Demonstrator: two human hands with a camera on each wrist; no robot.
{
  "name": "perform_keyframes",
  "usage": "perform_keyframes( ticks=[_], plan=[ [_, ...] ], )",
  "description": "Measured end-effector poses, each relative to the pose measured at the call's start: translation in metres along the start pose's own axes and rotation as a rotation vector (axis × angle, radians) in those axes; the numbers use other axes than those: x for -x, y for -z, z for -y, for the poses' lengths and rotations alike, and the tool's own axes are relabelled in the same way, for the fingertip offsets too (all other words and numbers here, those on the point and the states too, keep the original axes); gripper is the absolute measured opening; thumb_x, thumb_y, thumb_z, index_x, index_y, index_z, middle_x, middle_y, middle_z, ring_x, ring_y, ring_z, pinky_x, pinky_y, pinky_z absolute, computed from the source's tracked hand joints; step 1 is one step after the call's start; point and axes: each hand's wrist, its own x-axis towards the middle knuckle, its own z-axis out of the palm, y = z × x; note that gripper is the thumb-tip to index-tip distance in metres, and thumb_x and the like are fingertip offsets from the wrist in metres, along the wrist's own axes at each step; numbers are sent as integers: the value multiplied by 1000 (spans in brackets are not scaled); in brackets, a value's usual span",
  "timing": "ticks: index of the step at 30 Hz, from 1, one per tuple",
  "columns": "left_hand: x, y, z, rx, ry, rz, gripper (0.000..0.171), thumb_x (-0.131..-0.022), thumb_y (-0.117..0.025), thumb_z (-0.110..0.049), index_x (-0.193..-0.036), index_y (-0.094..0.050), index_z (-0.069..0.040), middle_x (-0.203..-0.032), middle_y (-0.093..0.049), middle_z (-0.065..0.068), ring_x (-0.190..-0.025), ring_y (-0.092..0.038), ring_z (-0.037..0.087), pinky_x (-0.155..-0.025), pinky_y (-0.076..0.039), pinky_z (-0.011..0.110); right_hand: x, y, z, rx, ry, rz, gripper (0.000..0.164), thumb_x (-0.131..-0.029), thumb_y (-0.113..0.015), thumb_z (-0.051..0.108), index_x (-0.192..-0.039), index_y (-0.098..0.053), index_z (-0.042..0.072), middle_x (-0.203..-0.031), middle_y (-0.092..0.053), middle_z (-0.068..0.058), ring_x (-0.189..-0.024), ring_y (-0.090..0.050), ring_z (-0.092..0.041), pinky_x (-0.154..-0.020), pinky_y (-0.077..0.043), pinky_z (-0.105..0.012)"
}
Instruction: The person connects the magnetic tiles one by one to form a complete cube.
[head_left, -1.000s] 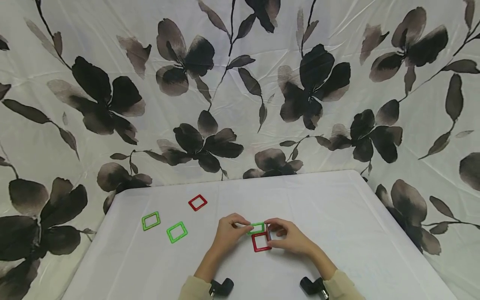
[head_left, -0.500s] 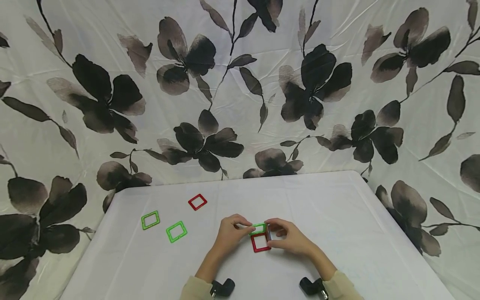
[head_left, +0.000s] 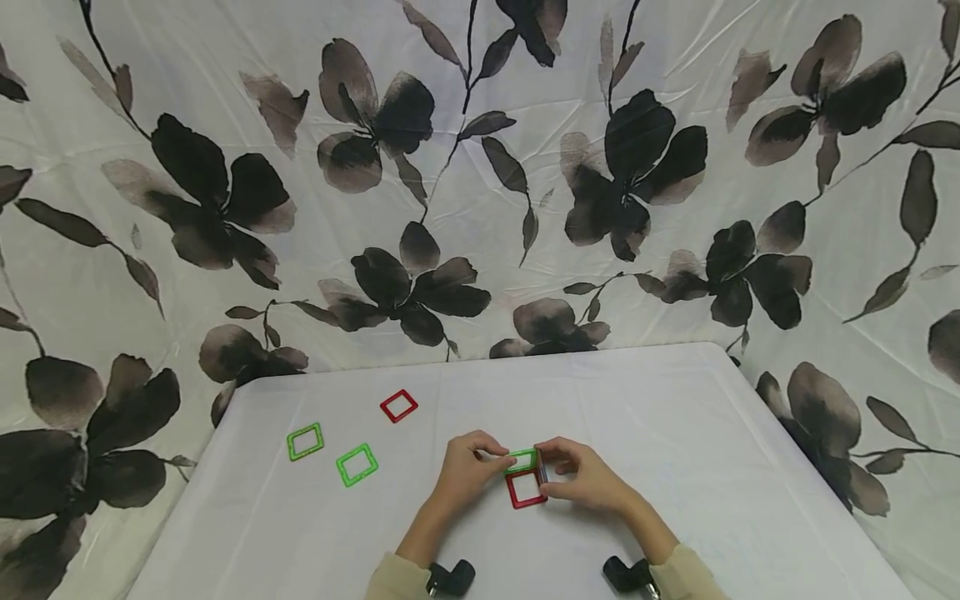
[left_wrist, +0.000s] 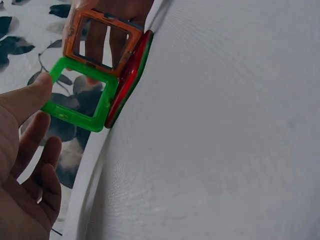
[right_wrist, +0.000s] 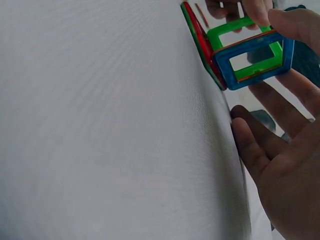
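Behind the flat red square plastic frame [head_left: 529, 503], left hand [head_left: 468, 468] pinched a green square plastic frame [left_wrist: 71, 119], right hand [head_left: 591, 478] a blue-and-orange square plastic frame [right_wrist: 225, 72] along the red's right edge, likely steadying both.

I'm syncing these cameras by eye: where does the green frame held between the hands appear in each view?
Head: the green frame is below and right of centre, between the left hand and right hand.
Left wrist: the green frame is upper left, held by the left hand.
Right wrist: the green frame is upper right, partly behind the blue frame.
Shared landmark: the red frame, next to it in all three.
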Motion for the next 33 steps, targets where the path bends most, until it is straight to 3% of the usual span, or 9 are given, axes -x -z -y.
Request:
perform_keyframes(
  ticks=[9,13,17,25,33],
  plan=[
    [4,-1,-2,-28,18,22,17,-79,-82,-29,-88,-76,-17,-81,-66,-14,-79,-61,9,-68,-49,28,1,0,0,-3,-4,16,55,-84,-73,2,-133,-50,-7,-125,-58,-22,-113,-55,-41,-91,-44,-57],
    [6,2,-3,-34,31,41,25,-81,-81,-30,-96,-75,-11,-83,-66,-11,-79,-61,10,-68,-49,28,-1,-1,-15,27,2,15,57,-84,-74,4,-135,-50,-4,-125,-59,-19,-112,-56,-39,-90,-44,-56],
    [7,3,-1,-44,52,92,22,-81,-81,-26,-96,-75,-12,-83,-66,-10,-77,-60,9,-66,-51,27,-2,0,-27,48,1,20,58,-85,-74,7,-137,-49,-1,-127,-60,-13,-113,-58,-33,-91,-45,-53],
    [8,3,-1,-243,94,273,35,-73,-86,-26,-103,-71,-14,-79,-62,-12,-71,-51,8,-61,-42,26,-2,1,-26,48,-17,40,58,-88,-71,11,-139,-47,-1,-131,-57,-12,-111,-60,-29,-94,-46,-45],
    [9,1,-10,-393,112,283,36,-70,-87,-34,-93,-74,-8,-81,-62,-8,-75,-55,8,-68,-47,30,0,-2,-24,79,-56,10,58,-87,-69,8,-141,-47,1,-132,-57,-11,-108,-61,-25,-91,-49,-40]
  ],
)
